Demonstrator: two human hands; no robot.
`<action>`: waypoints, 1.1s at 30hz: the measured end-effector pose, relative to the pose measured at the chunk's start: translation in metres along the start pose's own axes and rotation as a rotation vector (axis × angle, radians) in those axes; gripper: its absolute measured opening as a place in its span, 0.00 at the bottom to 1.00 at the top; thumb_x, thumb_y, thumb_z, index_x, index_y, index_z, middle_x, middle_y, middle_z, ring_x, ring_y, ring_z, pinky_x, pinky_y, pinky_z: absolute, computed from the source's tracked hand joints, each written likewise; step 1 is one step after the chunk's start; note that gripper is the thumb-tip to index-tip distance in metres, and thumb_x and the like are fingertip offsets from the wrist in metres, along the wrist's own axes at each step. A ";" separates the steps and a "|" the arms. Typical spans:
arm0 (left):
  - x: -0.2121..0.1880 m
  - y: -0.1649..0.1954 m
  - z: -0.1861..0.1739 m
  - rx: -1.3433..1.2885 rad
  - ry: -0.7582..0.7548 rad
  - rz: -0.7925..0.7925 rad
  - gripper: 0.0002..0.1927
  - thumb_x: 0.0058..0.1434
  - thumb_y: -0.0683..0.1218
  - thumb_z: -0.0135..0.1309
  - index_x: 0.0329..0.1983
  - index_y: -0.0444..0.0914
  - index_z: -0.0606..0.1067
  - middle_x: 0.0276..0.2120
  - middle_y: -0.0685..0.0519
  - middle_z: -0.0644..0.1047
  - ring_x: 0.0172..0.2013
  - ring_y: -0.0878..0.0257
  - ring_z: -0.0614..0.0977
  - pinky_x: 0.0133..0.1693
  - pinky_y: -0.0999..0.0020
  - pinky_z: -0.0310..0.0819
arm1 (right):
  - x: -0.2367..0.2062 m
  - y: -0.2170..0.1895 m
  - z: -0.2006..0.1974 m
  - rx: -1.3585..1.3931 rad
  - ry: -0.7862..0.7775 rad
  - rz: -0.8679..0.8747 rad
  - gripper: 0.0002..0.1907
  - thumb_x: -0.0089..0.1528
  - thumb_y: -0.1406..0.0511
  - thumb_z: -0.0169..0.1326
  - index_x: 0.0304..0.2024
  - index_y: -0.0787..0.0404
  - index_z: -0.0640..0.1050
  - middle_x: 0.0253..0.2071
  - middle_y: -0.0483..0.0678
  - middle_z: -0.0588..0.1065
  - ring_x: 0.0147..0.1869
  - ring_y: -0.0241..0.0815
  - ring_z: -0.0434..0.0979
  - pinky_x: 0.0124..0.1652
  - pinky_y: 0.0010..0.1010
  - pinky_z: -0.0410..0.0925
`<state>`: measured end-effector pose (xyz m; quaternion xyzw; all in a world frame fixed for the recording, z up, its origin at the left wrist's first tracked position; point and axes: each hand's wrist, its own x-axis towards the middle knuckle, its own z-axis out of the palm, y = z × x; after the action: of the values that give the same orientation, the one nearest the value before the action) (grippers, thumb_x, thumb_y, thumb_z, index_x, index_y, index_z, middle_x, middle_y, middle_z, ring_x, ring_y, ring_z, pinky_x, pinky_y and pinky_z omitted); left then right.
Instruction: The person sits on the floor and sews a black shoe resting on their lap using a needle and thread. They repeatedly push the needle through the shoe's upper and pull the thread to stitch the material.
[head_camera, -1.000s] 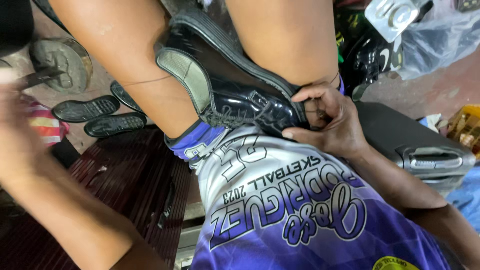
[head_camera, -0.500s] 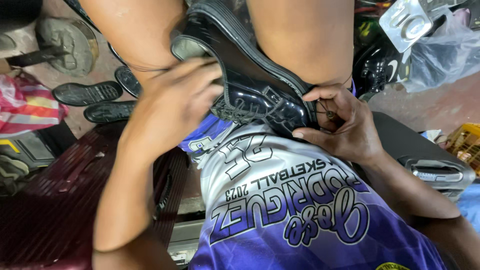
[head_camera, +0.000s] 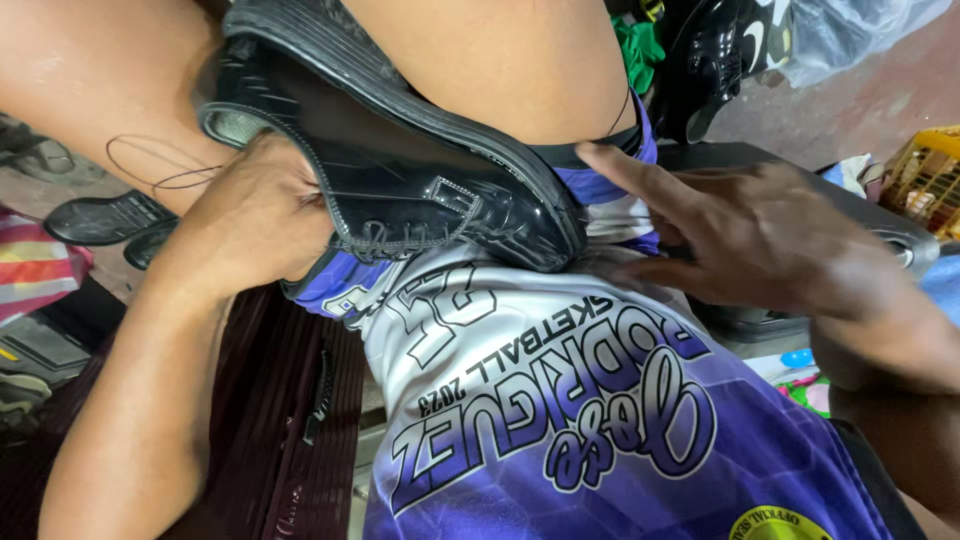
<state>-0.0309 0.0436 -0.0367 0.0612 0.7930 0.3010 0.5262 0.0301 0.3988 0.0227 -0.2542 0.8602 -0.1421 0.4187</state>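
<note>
Nearest you, your purple jersey (head_camera: 600, 440) filled the lower view. Your left hand (head_camera: 255, 215) pressed against the side of the black shoe (head_camera: 400, 170), its grip closed on the upper near the opening. Your right hand (head_camera: 760, 235) lay just right of the toe, fingers (head_camera: 625, 170) spread apart, holding nothing. The shoe lay sole-up between your thighs. Farther left, loose soles (head_camera: 100, 215) rested on the floor.
</note>
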 end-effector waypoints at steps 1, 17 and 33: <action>-0.001 0.000 0.002 -0.099 0.034 0.132 0.11 0.59 0.43 0.56 0.42 0.32 0.80 0.32 0.43 0.81 0.29 0.57 0.81 0.38 0.64 0.76 | -0.004 0.002 -0.005 -0.056 0.057 -0.073 0.55 0.53 0.44 0.63 0.75 0.56 0.57 0.24 0.47 0.76 0.14 0.40 0.70 0.14 0.36 0.65; -0.007 -0.022 0.006 0.090 0.153 0.369 0.09 0.51 0.38 0.53 0.35 0.33 0.77 0.32 0.42 0.80 0.37 0.43 0.79 0.43 0.56 0.71 | 0.016 0.019 0.018 0.642 0.361 -0.276 0.07 0.65 0.65 0.60 0.36 0.62 0.78 0.33 0.51 0.78 0.35 0.39 0.79 0.32 0.29 0.71; -0.011 -0.006 0.010 -0.399 0.250 0.454 0.06 0.56 0.33 0.56 0.27 0.36 0.76 0.16 0.58 0.68 0.21 0.74 0.66 0.24 0.74 0.63 | 0.049 -0.044 0.015 0.842 0.499 -0.085 0.17 0.69 0.67 0.53 0.27 0.60 0.64 0.19 0.41 0.62 0.20 0.30 0.59 0.34 0.31 0.62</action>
<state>-0.0158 0.0388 -0.0340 0.0948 0.7429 0.5653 0.3457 0.0298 0.3346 0.0018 -0.0558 0.7910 -0.5510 0.2602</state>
